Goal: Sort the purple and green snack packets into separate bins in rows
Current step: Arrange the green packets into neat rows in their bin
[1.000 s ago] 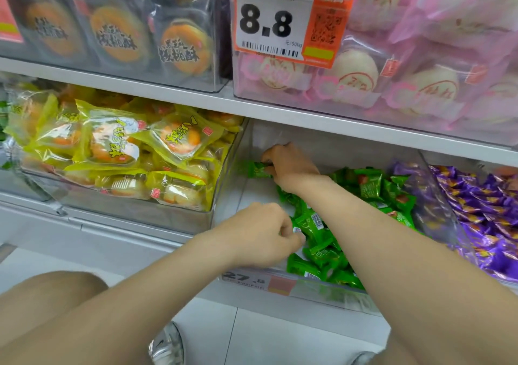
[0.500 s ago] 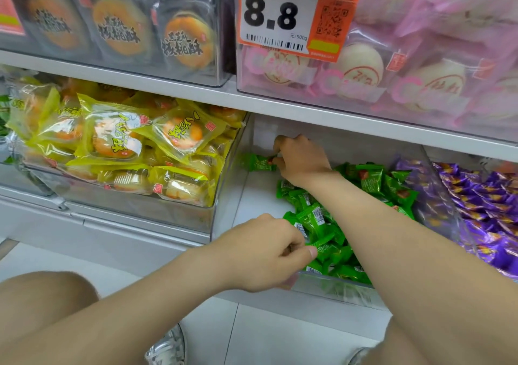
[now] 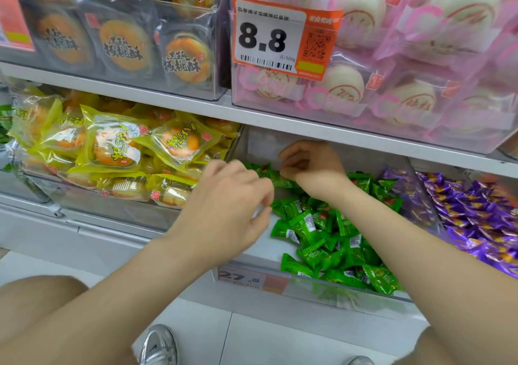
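Observation:
Green snack packets [image 3: 322, 238] lie heaped in a clear bin [image 3: 308, 283] on the lower shelf. Purple snack packets [image 3: 476, 213] fill the bin to its right. My right hand [image 3: 314, 165] reaches to the back left of the green bin and pinches one green packet [image 3: 263, 171] that lies against the rear wall. My left hand [image 3: 229, 204] hovers over the bin's bare left side with its fingers curled. Its palm is turned away and blurred, so whether it holds a packet is hidden.
A bin of yellow-wrapped cakes [image 3: 117, 151] stands to the left of the green bin. The shelf above [image 3: 280, 123] carries dark pastry packs and pink bun packs with an orange 8.8 price tag [image 3: 280, 39]. My knees and a grey shoe [image 3: 159, 345] are over the white floor below.
My left hand has lifted from the front of the green heap and moved up and back toward the bin's rear left. My right hand stays at the back with the green packet.

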